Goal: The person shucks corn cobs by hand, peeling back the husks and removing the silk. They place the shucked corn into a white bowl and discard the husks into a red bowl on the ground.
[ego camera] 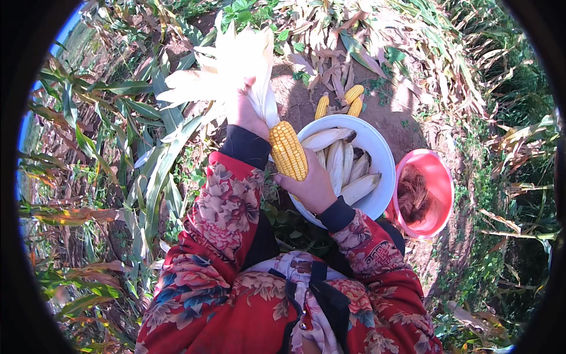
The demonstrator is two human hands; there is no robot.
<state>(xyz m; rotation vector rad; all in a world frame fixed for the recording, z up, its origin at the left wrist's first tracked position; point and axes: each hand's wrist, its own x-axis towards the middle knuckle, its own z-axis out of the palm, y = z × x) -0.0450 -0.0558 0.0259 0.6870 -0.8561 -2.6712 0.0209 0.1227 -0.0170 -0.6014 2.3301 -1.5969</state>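
A corn cob (288, 150) with bare yellow kernels lies between my hands, its pale husk (239, 66) peeled back and fanned out, overexposed by the sun. My left hand (248, 108) grips the gathered husk near the cob's base. Around the kernel end of the same cob, my right hand (311, 181) is closed. Under and beside my right hand stands a white bucket (387, 155) holding several corn ears still in their husks (360, 189). A pink bucket (445, 199) to its right contains brown corn silk (413, 194).
Several husked corn cobs (353, 94) lie on the soil just beyond the white bucket. Dry husks (327, 40) are heaped at the top. Cornstalks and long leaves (154, 177) cover the left side; green weeds and dry leaves (508, 221) line the right.
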